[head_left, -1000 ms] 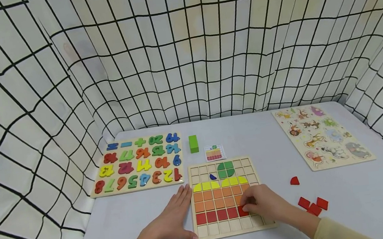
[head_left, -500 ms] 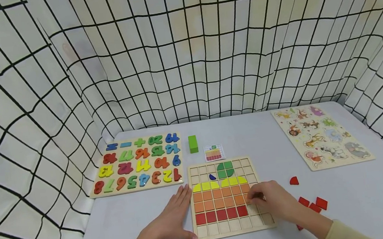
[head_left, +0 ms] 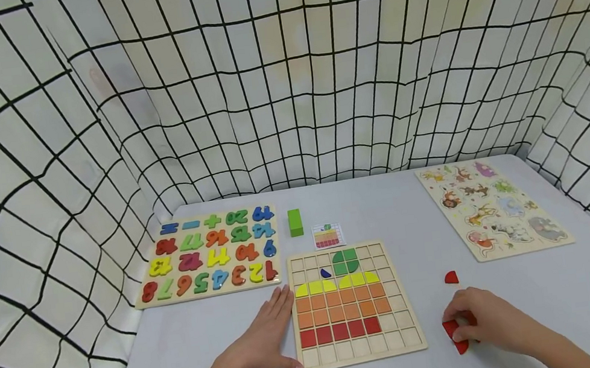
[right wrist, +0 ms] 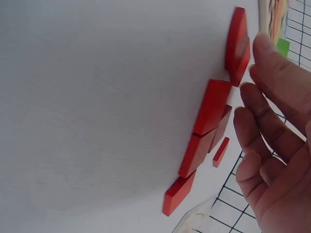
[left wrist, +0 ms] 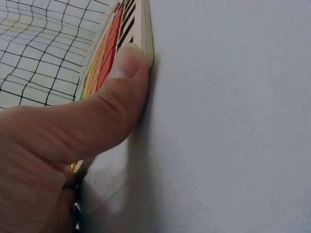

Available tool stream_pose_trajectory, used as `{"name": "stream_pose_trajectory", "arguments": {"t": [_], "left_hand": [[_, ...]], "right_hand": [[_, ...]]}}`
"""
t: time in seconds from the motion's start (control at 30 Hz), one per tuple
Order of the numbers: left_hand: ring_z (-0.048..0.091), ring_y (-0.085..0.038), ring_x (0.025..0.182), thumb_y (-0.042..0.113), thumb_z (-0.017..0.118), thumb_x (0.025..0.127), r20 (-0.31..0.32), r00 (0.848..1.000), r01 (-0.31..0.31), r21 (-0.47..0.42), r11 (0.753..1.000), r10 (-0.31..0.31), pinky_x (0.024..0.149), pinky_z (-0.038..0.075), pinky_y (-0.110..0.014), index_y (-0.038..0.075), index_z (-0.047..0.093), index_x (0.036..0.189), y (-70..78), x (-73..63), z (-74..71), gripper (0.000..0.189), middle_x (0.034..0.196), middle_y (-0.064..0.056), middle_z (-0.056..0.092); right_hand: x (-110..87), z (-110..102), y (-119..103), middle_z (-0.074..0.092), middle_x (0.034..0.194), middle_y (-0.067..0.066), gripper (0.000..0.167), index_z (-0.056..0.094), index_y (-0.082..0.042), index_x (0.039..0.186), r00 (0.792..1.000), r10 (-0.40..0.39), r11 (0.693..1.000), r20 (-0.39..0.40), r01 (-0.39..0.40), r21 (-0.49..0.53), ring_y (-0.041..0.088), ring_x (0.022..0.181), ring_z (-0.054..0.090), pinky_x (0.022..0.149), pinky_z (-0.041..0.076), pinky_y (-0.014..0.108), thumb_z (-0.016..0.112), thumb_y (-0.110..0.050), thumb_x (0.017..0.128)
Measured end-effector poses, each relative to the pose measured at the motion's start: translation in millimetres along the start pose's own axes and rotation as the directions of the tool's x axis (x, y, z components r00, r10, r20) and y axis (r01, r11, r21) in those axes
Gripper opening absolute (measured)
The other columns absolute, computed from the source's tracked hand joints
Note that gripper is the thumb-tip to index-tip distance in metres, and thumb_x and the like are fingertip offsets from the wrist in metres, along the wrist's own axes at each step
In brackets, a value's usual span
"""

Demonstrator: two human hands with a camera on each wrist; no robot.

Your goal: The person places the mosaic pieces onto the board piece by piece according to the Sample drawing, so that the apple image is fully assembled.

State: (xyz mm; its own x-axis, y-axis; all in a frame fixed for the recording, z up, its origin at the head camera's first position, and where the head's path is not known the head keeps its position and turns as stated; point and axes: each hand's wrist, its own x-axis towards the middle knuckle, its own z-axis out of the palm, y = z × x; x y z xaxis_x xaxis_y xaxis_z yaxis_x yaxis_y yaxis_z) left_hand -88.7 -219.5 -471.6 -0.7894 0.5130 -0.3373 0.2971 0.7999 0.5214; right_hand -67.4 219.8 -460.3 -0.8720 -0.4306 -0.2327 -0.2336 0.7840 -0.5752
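A wooden grid board [head_left: 395,341] lies in front of me, with rows of red squares [head_left: 340,331], orange squares, yellow rounded pieces and green pieces on it. My left hand [head_left: 263,339] lies flat beside it, fingers straight along its left edge and thumb at the lower left corner; in the left wrist view the thumb [left wrist: 124,92] touches the board's edge. To the board's right, my right hand [head_left: 485,317] is down over loose red pieces [head_left: 461,346], partly covering them. In the right wrist view its loosely bent fingers are right at the red pieces [right wrist: 212,109], which lie on the table.
A number puzzle board [head_left: 206,292] stands at the left, an animal puzzle board [head_left: 465,216] at the right. Behind the grid board are a green block [head_left: 295,223] and a small pattern card [head_left: 328,235]. A red quarter-round piece [head_left: 451,277] lies beyond my right hand. Black netting surrounds the table.
My right hand has left the board, where an orange square now fills the right end of the lower orange row, and moved right to the loose red pieces. My left hand stays put.
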Motion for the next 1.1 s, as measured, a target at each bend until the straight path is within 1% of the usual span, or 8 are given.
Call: {"name": "stream_pose_trajectory", "arguments": {"t": [0.13, 0.23, 0.33, 0.43, 0.53, 0.7, 0.97, 1.1], "left_hand": [[0.002, -0.035, 0.161, 0.056, 0.090, 0.068, -0.004, 1.000, 0.007, -0.001, 1.000, -0.007, 0.129, 0.013, -0.058, -0.001, 0.014, 0.163, 0.5, -1.1, 0.2, 0.133, 0.173, -0.017, 0.007], [0.002, -0.034, 0.161, 0.056, 0.090, 0.068, -0.004, 1.000, 0.010, -0.005, 1.000, -0.010, 0.129, 0.013, -0.058, 0.000, 0.014, 0.163, 1.0, -1.5, 0.4, 0.134, 0.173, -0.017, 0.007], [0.002, -0.034, 0.161, 0.055, 0.090, 0.068, -0.005, 1.000, 0.009, -0.008, 1.000, -0.009, 0.129, 0.013, -0.058, 0.000, 0.014, 0.163, 1.3, -1.8, 0.6, 0.134, 0.173, -0.017, 0.007], [0.002, -0.034, 0.161, 0.055, 0.090, 0.068, -0.005, 1.000, 0.007, -0.008, 1.000, -0.007, 0.129, 0.013, -0.058, 0.000, 0.014, 0.163, 1.2, -2.2, 0.6, 0.134, 0.173, -0.017, 0.007], [0.001, -0.034, 0.161, 0.055, 0.090, 0.068, -0.004, 1.000, 0.004, -0.009, 1.000, -0.004, 0.129, 0.013, -0.058, 0.000, 0.014, 0.163, 1.2, -2.4, 0.4, 0.133, 0.173, -0.017, 0.006], [0.001, -0.034, 0.161, 0.056, 0.090, 0.068, -0.002, 1.000, 0.005, -0.011, 1.000, -0.005, 0.129, 0.012, -0.058, 0.000, 0.014, 0.163, 1.6, -2.6, -0.2, 0.134, 0.173, -0.017, 0.006], [0.002, -0.035, 0.161, 0.055, 0.090, 0.068, -0.006, 1.000, 0.002, -0.018, 1.000, -0.002, 0.129, 0.013, -0.058, -0.001, 0.015, 0.163, 1.6, -2.8, -0.5, 0.133, 0.173, -0.018, 0.007], [0.002, -0.035, 0.161, 0.055, 0.090, 0.068, -0.007, 1.000, -0.002, -0.016, 1.000, 0.002, 0.129, 0.013, -0.059, 0.000, 0.015, 0.163, 1.7, -3.0, -0.5, 0.132, 0.173, -0.017, 0.007]], "right_hand": [[-2.6, 6.3, 3.2, 0.053, 0.080, -0.017, 0.017, 0.075, -0.021, 0.092, 0.996, -0.076, 0.989, -0.048, 0.069, -0.130, -0.002, 0.077, 0.042, 0.063, 0.043, 0.020, 0.086, -0.016, 0.080], [-3.2, 8.8, 3.2, 0.051, 0.080, -0.018, 0.020, 0.072, -0.022, 0.090, 0.993, -0.095, 0.982, -0.074, 0.081, -0.170, 0.000, 0.079, 0.042, 0.064, 0.043, 0.021, 0.087, -0.015, 0.079], [-3.2, 9.1, 0.7, 0.051, 0.079, -0.017, 0.024, 0.067, -0.024, 0.087, 0.995, -0.070, 0.989, -0.071, 0.060, -0.135, 0.000, 0.078, 0.042, 0.064, 0.043, 0.020, 0.086, -0.013, 0.079], [-2.9, 7.0, -4.7, 0.056, 0.078, -0.016, 0.025, 0.064, -0.023, 0.085, 0.998, -0.044, 0.998, -0.048, 0.042, -0.044, -0.001, 0.071, 0.046, 0.061, 0.045, 0.020, 0.084, -0.009, 0.081], [-0.1, 3.5, -13.7, 0.062, 0.079, -0.016, 0.022, 0.063, -0.021, 0.084, 0.999, -0.028, 0.999, -0.042, 0.029, 0.033, -0.003, 0.069, 0.051, 0.060, 0.049, 0.019, 0.081, -0.008, 0.084], [18.5, 5.6, -33.8, 0.066, 0.086, -0.016, 0.016, 0.066, -0.022, 0.088, 0.997, -0.056, 0.994, -0.060, 0.061, 0.093, -0.003, 0.079, 0.056, 0.067, 0.051, 0.019, 0.079, -0.013, 0.088], [52.8, 25.3, -60.8, 0.065, 0.088, -0.014, 0.011, 0.070, -0.020, 0.092, 0.988, -0.139, 0.983, -0.069, 0.146, 0.111, -0.001, 0.079, 0.056, 0.069, 0.053, 0.019, 0.077, -0.012, 0.090], [59.1, 32.2, -67.5, 0.065, 0.087, -0.012, 0.008, 0.072, -0.017, 0.093, 0.990, -0.132, 0.986, -0.058, 0.137, 0.098, 0.000, 0.078, 0.055, 0.070, 0.053, 0.018, 0.077, -0.011, 0.090]]}}
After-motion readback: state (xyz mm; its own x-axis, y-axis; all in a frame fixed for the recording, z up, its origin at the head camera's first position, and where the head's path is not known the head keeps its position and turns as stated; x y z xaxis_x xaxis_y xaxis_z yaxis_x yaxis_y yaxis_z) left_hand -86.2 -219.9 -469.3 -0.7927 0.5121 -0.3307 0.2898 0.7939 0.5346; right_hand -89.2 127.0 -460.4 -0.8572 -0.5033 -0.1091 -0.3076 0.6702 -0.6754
